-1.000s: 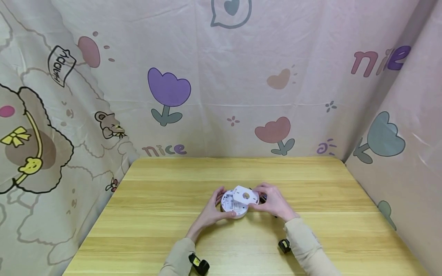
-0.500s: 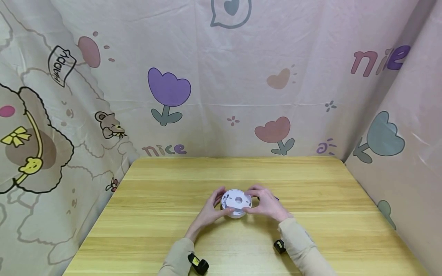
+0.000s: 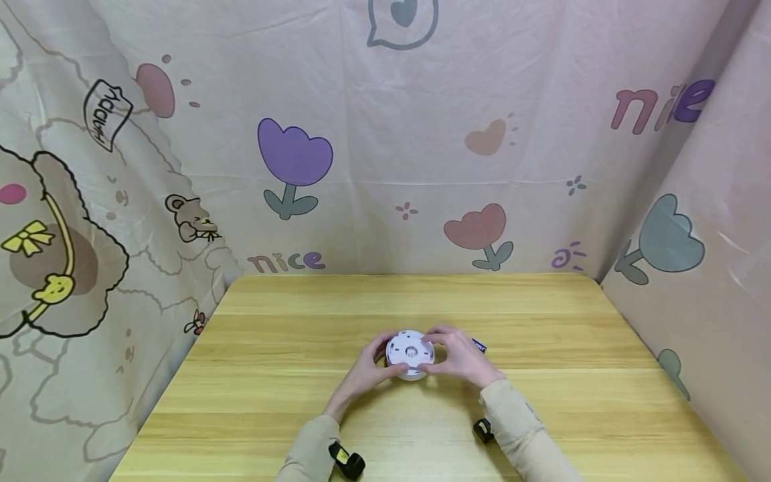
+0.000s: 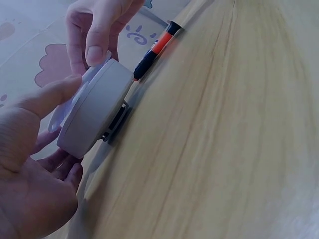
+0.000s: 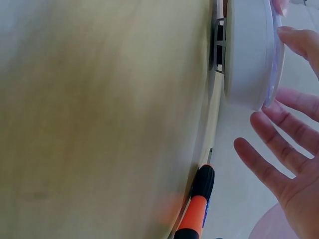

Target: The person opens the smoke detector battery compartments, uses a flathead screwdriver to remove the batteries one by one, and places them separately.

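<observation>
A white round smoke detector (image 4: 94, 112) stands near the middle of the table, its face with a dark-slotted raised part (image 4: 117, 122) turned down. My left hand (image 3: 363, 372) grips its rim from the left, thumb at the front and fingers round the far side. On top lies a thin white mounting plate (image 3: 400, 356) with a round centre hole, seemingly lined up with the detector. My right hand (image 3: 465, 358) pinches the plate's right edge between thumb and fingertips; in the right wrist view its other fingers are spread loosely. Whether the plate is seated flat cannot be told.
A screwdriver (image 4: 153, 52) with an orange and black handle lies beyond the detector, mostly hidden behind my right hand in the head view. A small blue item (image 3: 479, 345) shows there too. The wooden table (image 3: 289, 321) meets patterned curtains (image 3: 361, 234) at the back and sides.
The mounting plate, earlier held tilted and off to the right, has moved left and down onto the detector with my right hand. My left hand has kept its grip.
</observation>
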A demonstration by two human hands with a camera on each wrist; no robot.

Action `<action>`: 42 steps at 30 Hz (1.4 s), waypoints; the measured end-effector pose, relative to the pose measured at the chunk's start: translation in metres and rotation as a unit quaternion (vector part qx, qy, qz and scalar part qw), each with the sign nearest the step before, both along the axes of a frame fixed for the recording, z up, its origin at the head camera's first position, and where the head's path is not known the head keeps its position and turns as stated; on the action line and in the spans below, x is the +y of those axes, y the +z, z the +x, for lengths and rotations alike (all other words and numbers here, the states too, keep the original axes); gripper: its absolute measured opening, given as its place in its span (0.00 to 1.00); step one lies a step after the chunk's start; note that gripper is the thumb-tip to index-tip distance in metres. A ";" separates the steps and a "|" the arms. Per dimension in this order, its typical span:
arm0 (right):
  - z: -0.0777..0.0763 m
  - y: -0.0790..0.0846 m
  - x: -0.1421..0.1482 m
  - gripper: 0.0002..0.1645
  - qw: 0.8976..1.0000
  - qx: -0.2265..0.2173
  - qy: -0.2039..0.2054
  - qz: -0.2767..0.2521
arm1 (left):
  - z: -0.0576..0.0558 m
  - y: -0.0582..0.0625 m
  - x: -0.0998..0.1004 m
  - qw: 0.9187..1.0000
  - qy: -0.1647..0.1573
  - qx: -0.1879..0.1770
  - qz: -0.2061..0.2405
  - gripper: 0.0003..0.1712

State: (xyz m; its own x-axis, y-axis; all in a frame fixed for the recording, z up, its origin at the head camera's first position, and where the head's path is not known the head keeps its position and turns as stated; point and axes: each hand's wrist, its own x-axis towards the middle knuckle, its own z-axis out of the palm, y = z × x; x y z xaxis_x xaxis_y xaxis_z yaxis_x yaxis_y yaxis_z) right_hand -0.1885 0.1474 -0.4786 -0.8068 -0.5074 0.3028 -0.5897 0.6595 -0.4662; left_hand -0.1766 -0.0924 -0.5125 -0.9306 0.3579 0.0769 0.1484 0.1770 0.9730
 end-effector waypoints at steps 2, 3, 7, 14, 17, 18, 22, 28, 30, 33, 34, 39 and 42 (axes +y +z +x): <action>0.000 -0.001 -0.001 0.32 1.000 0.002 -0.004 0.010 | 0.000 -0.001 0.000 1.000 0.001 0.002 -0.003 0.42; -0.001 -0.001 -0.001 0.32 1.000 0.002 -0.005 0.014 | 0.000 -0.001 0.000 1.000 0.001 0.002 -0.003 0.42; -0.001 0.000 -0.002 0.33 1.000 -0.005 -0.009 0.019 | 0.000 -0.002 0.000 1.000 0.002 0.001 -0.006 0.41; 0.002 0.000 -0.003 0.34 0.999 -0.048 -0.009 -0.012 | -0.001 0.000 0.001 1.000 0.004 -0.001 -0.009 0.40; 0.004 0.000 -0.003 0.34 0.996 -0.076 -0.012 -0.036 | -0.001 0.001 0.001 1.000 0.006 0.000 -0.010 0.40; 0.004 0.000 -0.003 0.34 0.995 -0.085 -0.015 -0.044 | -0.001 0.001 0.001 1.000 0.007 0.001 -0.010 0.40; 0.006 -0.003 -0.003 0.35 0.991 -0.111 -0.040 -0.064 | 0.000 0.001 0.001 1.000 0.011 0.001 -0.010 0.39; 0.006 -0.009 -0.003 0.35 0.987 -0.121 -0.046 -0.091 | 0.001 0.001 0.002 1.000 0.019 -0.002 -0.009 0.39; 0.005 -0.010 -0.003 0.36 0.986 -0.127 -0.036 -0.106 | 0.000 0.001 0.003 1.000 0.022 0.000 -0.012 0.39; 0.005 -0.011 -0.002 0.37 0.977 -0.161 -0.024 -0.134 | 0.000 0.001 0.004 1.000 0.025 0.004 -0.015 0.38; 0.005 -0.010 -0.002 0.37 0.974 -0.174 -0.022 -0.141 | 0.000 0.001 0.004 1.000 0.025 0.004 -0.015 0.38; 0.005 -0.011 0.000 0.39 0.963 -0.219 -0.024 -0.156 | 0.000 0.001 0.005 0.999 0.028 0.006 -0.017 0.38; 0.004 -0.011 0.000 0.41 0.954 -0.247 -0.018 -0.171 | -0.001 0.000 0.005 0.999 0.030 0.007 -0.017 0.38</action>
State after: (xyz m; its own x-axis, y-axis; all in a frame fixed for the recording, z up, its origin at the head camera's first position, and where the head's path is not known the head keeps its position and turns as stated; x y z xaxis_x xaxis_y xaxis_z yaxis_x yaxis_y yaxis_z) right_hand -0.1845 0.1478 -0.4893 -0.9084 -0.4174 0.0234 -0.2221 0.4344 -0.8729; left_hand -0.1775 -0.0874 -0.5128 -0.9492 0.3045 0.0798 0.1511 0.2187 0.9640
